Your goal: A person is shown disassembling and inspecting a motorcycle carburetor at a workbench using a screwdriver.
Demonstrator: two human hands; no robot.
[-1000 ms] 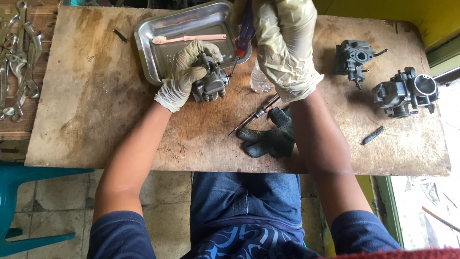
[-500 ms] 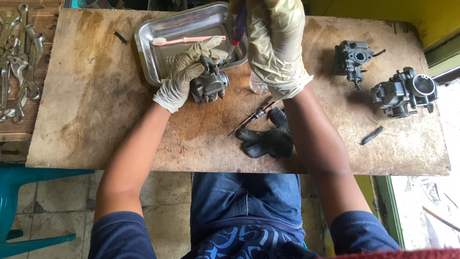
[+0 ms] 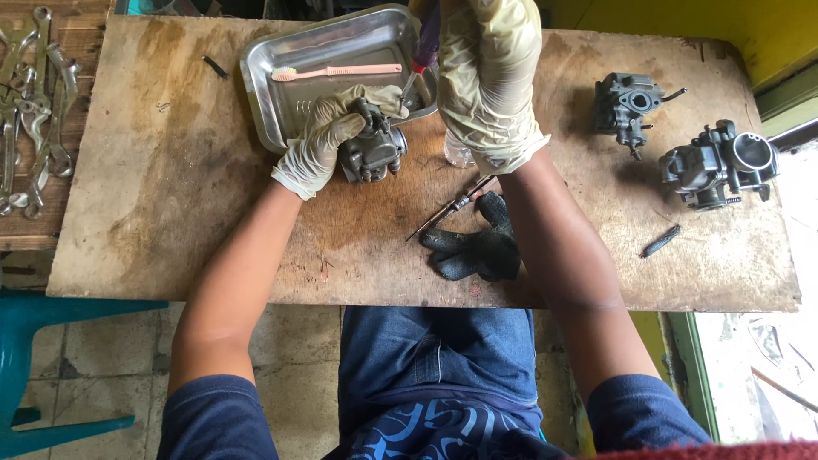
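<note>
Carburetors, three in all, on a worn wooden board (image 3: 170,187).

Left hand (image 3: 319,145), gloved, fingers curled tight around one grey, grimy carburetor (image 3: 373,152) at upper centre, beside the steel tray (image 3: 294,102); right hand (image 3: 490,77), gloved, fist closed on a screwdriver (image 3: 422,64) whose tip meets it. Two more carburetors (image 3: 626,106) (image 3: 720,166) sit upper right. One pink toothbrush (image 3: 336,72) lies in the tray; one black glove (image 3: 473,247) lies centre.

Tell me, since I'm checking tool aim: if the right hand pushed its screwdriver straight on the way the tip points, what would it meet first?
Most likely the carburetor held by the left hand. The right hand angles the screwdriver down-left at its top, over the metal tray; depth is unclear.
</note>
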